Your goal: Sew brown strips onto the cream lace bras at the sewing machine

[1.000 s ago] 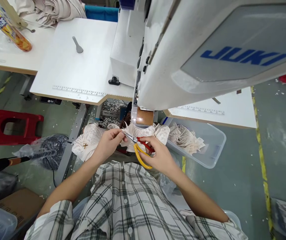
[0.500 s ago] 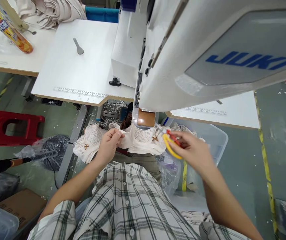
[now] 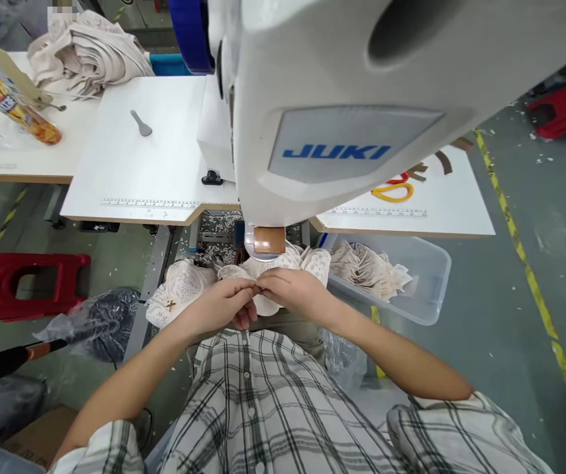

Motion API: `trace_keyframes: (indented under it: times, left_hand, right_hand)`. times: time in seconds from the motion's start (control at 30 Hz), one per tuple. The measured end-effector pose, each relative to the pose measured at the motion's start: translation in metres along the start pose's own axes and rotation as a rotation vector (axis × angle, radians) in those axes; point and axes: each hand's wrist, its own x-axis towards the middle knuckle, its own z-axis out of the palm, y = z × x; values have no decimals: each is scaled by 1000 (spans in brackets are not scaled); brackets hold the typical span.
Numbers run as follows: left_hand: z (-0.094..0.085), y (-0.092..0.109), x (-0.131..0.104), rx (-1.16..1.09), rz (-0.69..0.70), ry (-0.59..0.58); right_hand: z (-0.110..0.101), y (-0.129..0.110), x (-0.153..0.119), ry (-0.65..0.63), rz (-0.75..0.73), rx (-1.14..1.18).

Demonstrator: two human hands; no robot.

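Cream lace bras point(image 3: 184, 284) with a small brown bow lie over my lap, under the rounded end of the sewing machine point(image 3: 263, 164). My left hand point(image 3: 228, 301) is closed on the cream fabric, thumb and fingers pinched together. Right beside it, my right hand point(image 3: 292, 289) is closed on the same fabric, its fingertips meeting those of the left. The hands cover the bit of cloth between them. Yellow-and-red scissors point(image 3: 394, 189) lie on the white table to the right, partly behind the machine head.
A clear plastic bin point(image 3: 425, 283) with folded cream pieces stands at the right. On the table at left lie a grey tool point(image 3: 141, 124) and a yellow-orange bottle point(image 3: 16, 108), near a cloth pile point(image 3: 89, 52). A red stool point(image 3: 26, 283) stands at far left.
My right hand has let go of the scissors, which now lie on the right table. It has moved left to the fabric beside my left hand. The view has shifted.
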Motion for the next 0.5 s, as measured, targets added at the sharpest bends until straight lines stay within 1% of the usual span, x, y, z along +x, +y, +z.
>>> trace_keyframes:
  times: [0.03,0.07,0.1,0.13,0.17,0.2,0.23,0.27,0.3,0.33,0.37,0.4,0.43,0.5]
  left_hand:
    - [-1,-5,-1,50,81,119]
    - [-1,-11,-1,66,164,243]
    - [0,-19,1,56,235,352]
    - [4,-27,5,32,284,420]
    - [9,-36,10,13,305,426]
    - [18,-44,17,-14,302,368]
    - [28,-51,24,-64,287,282]
    - [39,-57,31,-149,270,185]
    - [51,-61,37,-295,248,88]
    - [62,-64,41,-436,242,26]
    - [71,-66,42,-565,256,-1]
    - [78,-67,39,-656,296,16]
    - [83,-67,35,-684,362,65]
    - [82,-67,20,-608,520,204]
  right_hand:
    - [-3,6,0,16,21,-31]
    - [-8,12,0,75,84,-38]
    - [-14,17,-2,155,168,-19]
    - [-19,20,-3,244,261,46]
    - [-22,21,-5,328,353,169]
    - [-23,20,-6,392,437,346]
    - [-22,16,-7,427,505,559]
    - [-18,11,-8,432,562,777]
    - [-13,5,-8,412,611,975]
    - [-7,-3,-9,375,652,1137]
    - [-3,-11,-10,328,679,1256]
    - [0,-19,-12,278,686,1335]
    - [1,-26,-13,235,673,1378]
    - [-5,-40,-14,191,594,1354]
